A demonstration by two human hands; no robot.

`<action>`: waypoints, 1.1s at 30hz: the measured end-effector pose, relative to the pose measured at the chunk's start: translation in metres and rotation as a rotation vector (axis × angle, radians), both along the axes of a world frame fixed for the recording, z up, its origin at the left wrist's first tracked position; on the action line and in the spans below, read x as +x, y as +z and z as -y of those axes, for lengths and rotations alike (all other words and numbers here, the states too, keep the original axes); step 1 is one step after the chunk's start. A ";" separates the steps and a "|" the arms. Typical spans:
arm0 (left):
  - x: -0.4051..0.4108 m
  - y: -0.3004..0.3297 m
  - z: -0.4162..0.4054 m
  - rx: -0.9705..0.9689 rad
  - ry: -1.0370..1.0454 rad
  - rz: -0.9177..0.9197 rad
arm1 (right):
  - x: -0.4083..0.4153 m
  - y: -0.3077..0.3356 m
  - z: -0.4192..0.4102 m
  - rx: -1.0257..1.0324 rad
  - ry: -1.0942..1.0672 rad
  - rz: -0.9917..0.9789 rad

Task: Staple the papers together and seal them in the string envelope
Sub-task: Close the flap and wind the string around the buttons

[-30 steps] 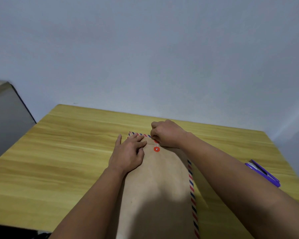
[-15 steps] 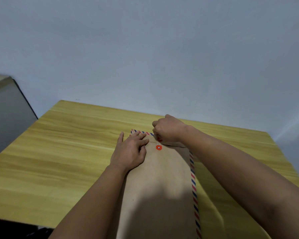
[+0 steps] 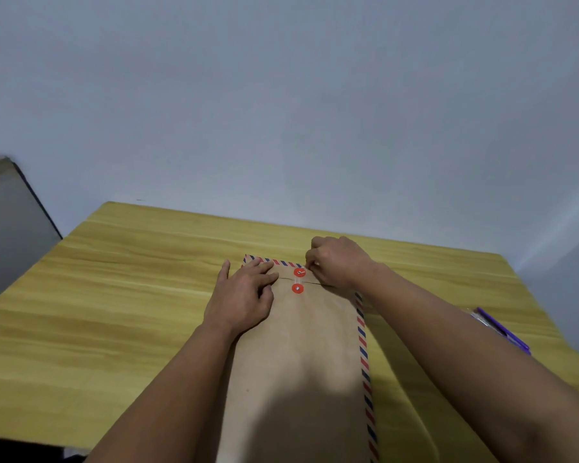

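Two hands (image 3: 244, 295) (image 3: 338, 262) hold envelope (image 3: 301, 345) lengthwise, flap pointing away.

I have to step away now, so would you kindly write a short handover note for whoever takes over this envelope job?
Left hand: lies flat with straight fingers, pressing the brown string envelope with striped edging onto the yellow wooden table.
Right hand: fingers curled beside the upper red button; it seems to pinch the thin string, which is too fine to confirm.
Flap is folded down; a pale strand runs to the lower red button.
Papers are not visible, presumably inside.
Purple stapler lies at the right table edge.
Left: finish winding the string.
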State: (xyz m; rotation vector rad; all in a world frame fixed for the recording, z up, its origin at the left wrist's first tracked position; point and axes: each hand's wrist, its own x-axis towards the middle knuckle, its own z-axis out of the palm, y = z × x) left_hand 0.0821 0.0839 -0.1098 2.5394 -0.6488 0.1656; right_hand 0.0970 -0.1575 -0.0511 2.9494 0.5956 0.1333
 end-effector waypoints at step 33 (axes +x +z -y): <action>-0.097 0.138 0.074 -0.386 -0.108 -0.443 | -0.091 0.146 0.013 1.360 -0.762 -0.173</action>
